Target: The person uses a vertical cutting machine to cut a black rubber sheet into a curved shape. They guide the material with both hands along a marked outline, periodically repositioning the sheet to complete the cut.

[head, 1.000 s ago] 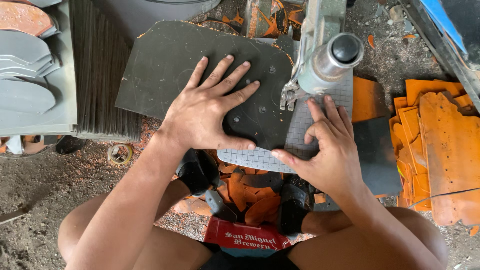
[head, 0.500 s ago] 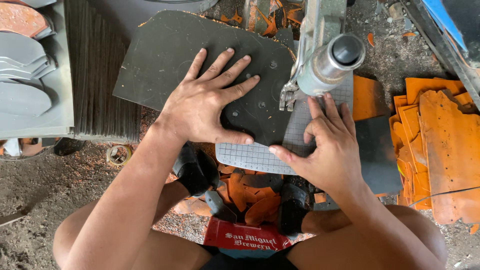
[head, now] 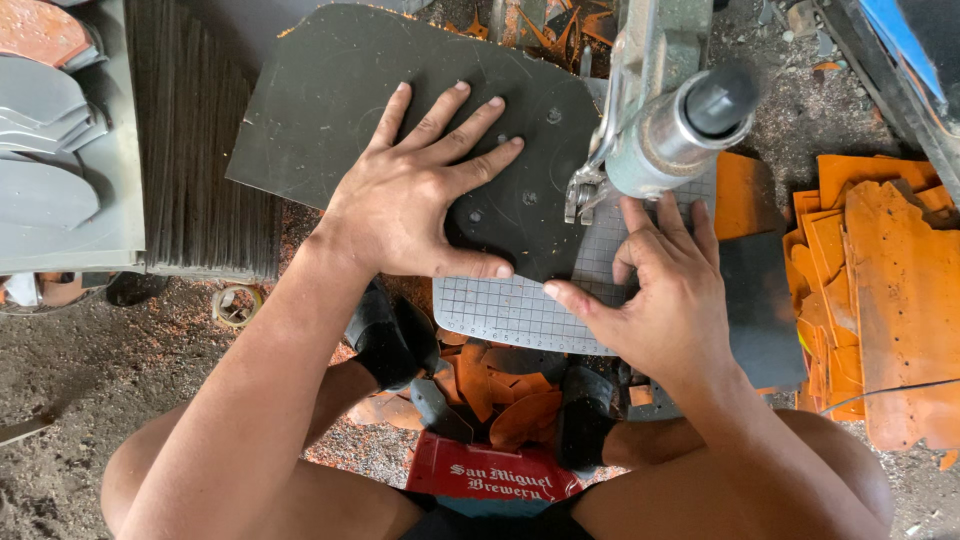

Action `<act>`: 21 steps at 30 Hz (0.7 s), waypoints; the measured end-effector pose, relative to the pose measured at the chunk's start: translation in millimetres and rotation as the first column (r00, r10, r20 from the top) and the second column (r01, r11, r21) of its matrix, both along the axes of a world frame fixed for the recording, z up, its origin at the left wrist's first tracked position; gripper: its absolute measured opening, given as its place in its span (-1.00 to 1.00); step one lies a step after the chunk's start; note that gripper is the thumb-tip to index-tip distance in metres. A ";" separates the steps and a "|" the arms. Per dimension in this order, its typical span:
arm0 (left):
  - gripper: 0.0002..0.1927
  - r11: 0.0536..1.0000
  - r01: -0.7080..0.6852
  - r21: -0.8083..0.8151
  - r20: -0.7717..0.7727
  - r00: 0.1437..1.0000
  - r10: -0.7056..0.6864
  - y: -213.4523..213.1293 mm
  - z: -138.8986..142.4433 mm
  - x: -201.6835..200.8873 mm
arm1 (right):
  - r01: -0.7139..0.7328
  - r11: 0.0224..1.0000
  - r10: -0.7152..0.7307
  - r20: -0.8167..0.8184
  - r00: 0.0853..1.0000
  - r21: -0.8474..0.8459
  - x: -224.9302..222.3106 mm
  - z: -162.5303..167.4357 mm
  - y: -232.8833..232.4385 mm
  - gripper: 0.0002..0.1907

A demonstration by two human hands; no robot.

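Observation:
A dark grey sheet [head: 330,110] with rounded corners lies on a small gridded work plate [head: 500,310] under a metal machine head [head: 665,130]. My left hand [head: 420,195] presses flat on the sheet with fingers spread, thumb near the sheet's front edge. My right hand [head: 665,290] rests flat on the gridded plate right of the machine's foot [head: 580,195], fingers apart, thumb pointing left toward my left thumb. The sheet's edge sits at the foot.
A stack of dark sheets on edge [head: 200,150] and grey cut pieces [head: 45,150] stand at the left. Orange cut sheets [head: 880,290] pile at the right. Orange scraps [head: 500,390] lie below the plate between my legs. The ground is dusty.
The dark sheet has turned a little under my left hand, its left side swinging up and away. My right hand stays beside the machine foot.

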State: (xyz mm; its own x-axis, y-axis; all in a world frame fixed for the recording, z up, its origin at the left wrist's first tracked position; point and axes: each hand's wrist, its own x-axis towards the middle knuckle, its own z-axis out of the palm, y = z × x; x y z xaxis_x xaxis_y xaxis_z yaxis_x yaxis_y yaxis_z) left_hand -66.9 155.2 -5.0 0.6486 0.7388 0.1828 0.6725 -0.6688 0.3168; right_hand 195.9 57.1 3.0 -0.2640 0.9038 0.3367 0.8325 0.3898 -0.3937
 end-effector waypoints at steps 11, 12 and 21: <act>0.18 1.000 -0.004 0.008 0.022 1.000 0.003 8.7 -2.6 0.1 | -0.020 0.999 0.020 -0.010 1.000 0.046 -1.5 2.4 5.7 -0.41; 0.17 1.000 0.002 0.010 0.025 1.000 -0.002 9.7 -2.4 -0.3 | -0.022 0.998 0.023 -0.014 1.000 0.050 -1.7 3.0 6.4 -0.41; 0.16 1.000 0.011 0.007 0.039 0.999 -0.012 18.3 -2.5 -0.3 | -0.017 0.996 0.019 -0.020 1.000 0.086 -7.3 10.4 14.0 -0.43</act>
State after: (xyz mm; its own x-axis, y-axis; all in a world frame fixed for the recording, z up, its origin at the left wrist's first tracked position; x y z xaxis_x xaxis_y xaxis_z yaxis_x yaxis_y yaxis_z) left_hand -67.2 173.5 -7.6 0.6495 0.7299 0.2132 0.6519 -0.6788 0.3380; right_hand 188.5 71.1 13.3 -0.2723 0.8664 0.4184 0.8169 0.4380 -0.3753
